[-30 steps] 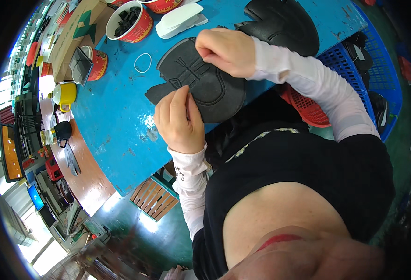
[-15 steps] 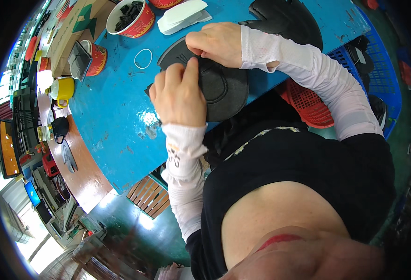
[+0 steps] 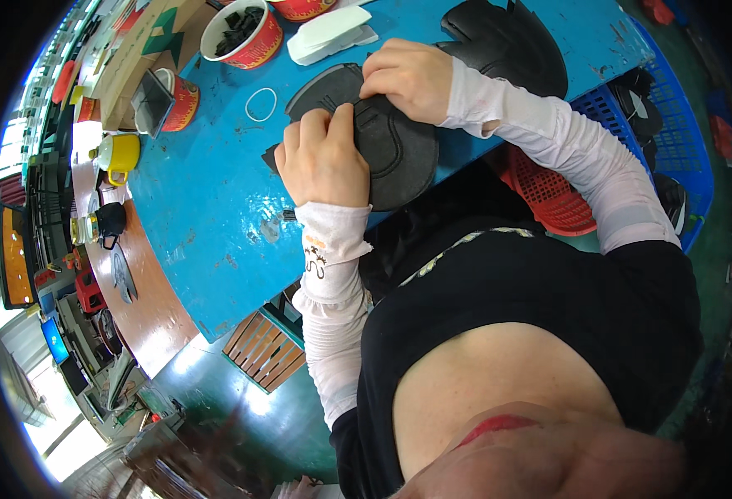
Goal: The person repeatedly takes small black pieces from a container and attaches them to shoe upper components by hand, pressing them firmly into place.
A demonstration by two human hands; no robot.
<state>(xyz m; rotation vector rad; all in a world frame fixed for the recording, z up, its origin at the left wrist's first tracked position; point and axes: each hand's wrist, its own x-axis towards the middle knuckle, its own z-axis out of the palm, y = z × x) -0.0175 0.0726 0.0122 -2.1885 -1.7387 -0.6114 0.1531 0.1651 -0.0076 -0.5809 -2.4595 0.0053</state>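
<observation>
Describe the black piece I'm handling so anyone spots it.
Find the scuffed blue tabletop, then its edge nearest you. There lies a flat, rounded, groove-lined black piece. Your bare left hand and right hand touch it, not the notched black piece at right.

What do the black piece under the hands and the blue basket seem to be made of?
Black piece: probably leather or a synthetic like it, with a mostly matte finish; the soft sheen and seam-like curved line suggest that. Blue basket: most likely moulded plastic, smooth, as its even colour and regular grid of holes suggest.
</observation>
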